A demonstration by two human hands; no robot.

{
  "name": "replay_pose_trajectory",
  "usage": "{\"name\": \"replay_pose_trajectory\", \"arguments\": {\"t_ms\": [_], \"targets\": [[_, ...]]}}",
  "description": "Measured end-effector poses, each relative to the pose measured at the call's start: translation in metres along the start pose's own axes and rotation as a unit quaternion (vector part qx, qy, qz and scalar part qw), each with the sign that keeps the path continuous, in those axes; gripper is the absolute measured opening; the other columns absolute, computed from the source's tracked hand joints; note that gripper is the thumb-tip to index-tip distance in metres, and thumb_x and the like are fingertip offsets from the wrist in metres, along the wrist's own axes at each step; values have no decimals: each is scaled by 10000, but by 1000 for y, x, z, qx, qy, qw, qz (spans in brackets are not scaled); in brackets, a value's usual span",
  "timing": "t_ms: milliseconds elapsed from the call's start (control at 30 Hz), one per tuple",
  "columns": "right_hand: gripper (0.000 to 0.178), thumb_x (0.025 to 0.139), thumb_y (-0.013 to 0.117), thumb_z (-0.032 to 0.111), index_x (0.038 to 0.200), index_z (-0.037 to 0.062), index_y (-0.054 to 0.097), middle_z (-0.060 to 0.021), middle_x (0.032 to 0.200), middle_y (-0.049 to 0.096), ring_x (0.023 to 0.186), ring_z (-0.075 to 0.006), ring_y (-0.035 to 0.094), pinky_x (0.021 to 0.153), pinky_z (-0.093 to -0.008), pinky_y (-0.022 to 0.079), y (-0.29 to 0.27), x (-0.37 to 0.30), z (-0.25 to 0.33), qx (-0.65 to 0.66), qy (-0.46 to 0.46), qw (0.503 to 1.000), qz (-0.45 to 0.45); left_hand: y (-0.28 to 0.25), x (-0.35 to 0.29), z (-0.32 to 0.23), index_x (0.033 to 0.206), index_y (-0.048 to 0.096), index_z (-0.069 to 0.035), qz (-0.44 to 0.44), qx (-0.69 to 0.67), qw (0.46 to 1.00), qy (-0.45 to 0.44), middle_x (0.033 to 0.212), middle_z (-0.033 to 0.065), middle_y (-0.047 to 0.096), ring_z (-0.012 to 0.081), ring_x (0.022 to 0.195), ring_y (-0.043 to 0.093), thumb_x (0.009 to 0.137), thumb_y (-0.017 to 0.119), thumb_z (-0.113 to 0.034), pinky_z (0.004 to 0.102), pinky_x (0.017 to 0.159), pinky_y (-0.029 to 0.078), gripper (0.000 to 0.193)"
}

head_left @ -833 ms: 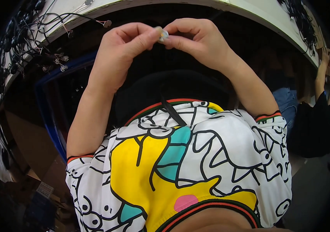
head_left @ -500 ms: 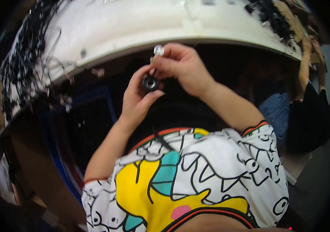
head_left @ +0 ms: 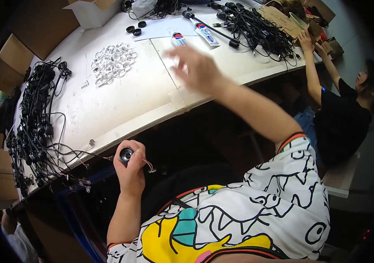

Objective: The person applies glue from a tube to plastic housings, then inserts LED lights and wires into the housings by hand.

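My left hand (head_left: 130, 168) is closed around a small black round housing (head_left: 126, 154) with a shiny, hollow-looking middle, just off the table's front edge. Thin pale wires with a small connector (head_left: 152, 170) stick out past its thumb side, and a black cable runs from the hand toward the left. Over the table, my right hand (head_left: 193, 70) is blurred by motion; whether it holds anything does not show. Just beyond its fingers lies a white, blue and red tube (head_left: 178, 38), with a second tube (head_left: 206, 34) beside it. Loose clear plastic pieces (head_left: 113, 63) lie in a heap further left.
Black cables with cylindrical heads (head_left: 35, 118) pile along the left of the white table (head_left: 130, 103), some hanging over its edge. Another cable heap (head_left: 252, 30) is at the right. Black rings (head_left: 137, 32) sit near a white sheet (head_left: 160, 30). At far right a co-worker (head_left: 340, 114) handles cardboard.
My hands have parted. The left moved down and left, keeping the black housing; the right left the small pale piece's wires and reached over the table. More of the tabletop is in view.
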State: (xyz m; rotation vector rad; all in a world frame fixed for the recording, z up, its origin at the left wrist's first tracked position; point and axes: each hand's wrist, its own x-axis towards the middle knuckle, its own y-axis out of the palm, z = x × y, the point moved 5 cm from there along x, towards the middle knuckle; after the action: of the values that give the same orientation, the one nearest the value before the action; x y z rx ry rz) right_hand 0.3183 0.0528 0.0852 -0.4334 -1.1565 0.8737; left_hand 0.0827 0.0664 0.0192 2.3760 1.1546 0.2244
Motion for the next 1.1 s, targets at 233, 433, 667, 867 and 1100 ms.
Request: {"name": "replay_pose_trajectory", "arguments": {"t_ms": [233,433,667,867,1100], "targets": [[465,778,508,456,919,21,594,-121,864,621,745,-223,610,690,-316,476,37,62,-118,-146,363,894,217,2,-5,-16,650,471,-21,108,234,960,106,647,46,466,95,602,430,620,599,-10,210,550,333,133],[315,749,606,263,868,-29,595,-62,754,591,664,-134,525,578,-270,423,27,62,-115,16,295,950,96,-33,-2,3,692,479,-42,109,238,965,32,631,-11,476,39,553,476,684,631,-37,171,495,349,152],[288,751,599,313,813,32,614,-56,703,602,608,-109,575,580,-213,457,41,-19,75,426,303,805,281,-66,-6,18,706,485,-48,81,210,974,26,616,-27,469,29,551,454,692,624,-25,165,496,350,142],[213,734,649,258,783,50,651,-30,643,602,500,-47,547,479,-137,409,69,-76,108,513,356,598,503,-56,-10,20,713,500,-38,148,238,958,60,608,-26,465,32,552,441,671,632,-39,169,495,341,139],[215,738,598,192,791,-16,585,-79,602,590,444,-78,553,423,-138,425,78,-92,105,514,430,570,475,-57,-13,24,730,530,-32,157,269,942,122,596,0,498,47,553,452,655,641,-61,177,506,354,136]]}}
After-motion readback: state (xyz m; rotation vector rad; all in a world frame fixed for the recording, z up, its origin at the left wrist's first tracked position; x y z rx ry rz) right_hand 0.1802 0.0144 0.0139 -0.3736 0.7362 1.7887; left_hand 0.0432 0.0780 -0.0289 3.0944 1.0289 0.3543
